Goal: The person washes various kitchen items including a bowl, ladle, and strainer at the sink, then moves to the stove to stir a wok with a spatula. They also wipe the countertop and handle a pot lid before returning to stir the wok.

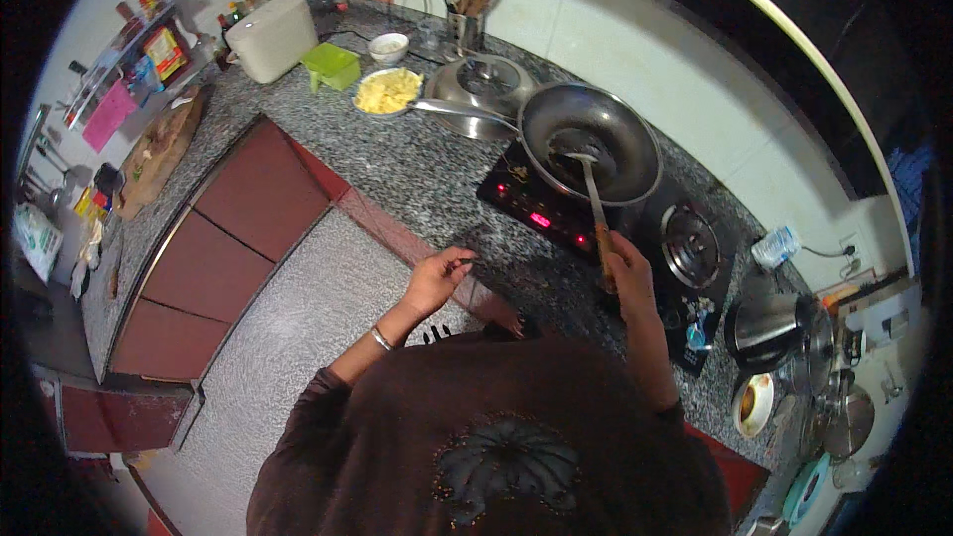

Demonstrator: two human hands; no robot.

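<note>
My right hand (631, 268) is closed around the wooden handle of a metal spatula (593, 190), whose head rests inside a dark wok (625, 141). The wok sits on a black induction cooktop (517, 197) with lit red indicators, its long metal handle pointing left. Near the front edge of the counter is my left hand (438, 279), fingertips pinched together on a small dark thing too small to identify. A plate of yellow cut food (389, 91) stands left of the wok, beside a metal lid with a glass centre (484, 93).
A white bowl (389, 48), a green plastic basket (331, 67) and a utensil holder (465, 30) stand towards the wall. At the right are a second burner (691, 244), a metal pot (767, 331) and a stained bowl (753, 406). A wooden cutting board (160, 152) lies at the left.
</note>
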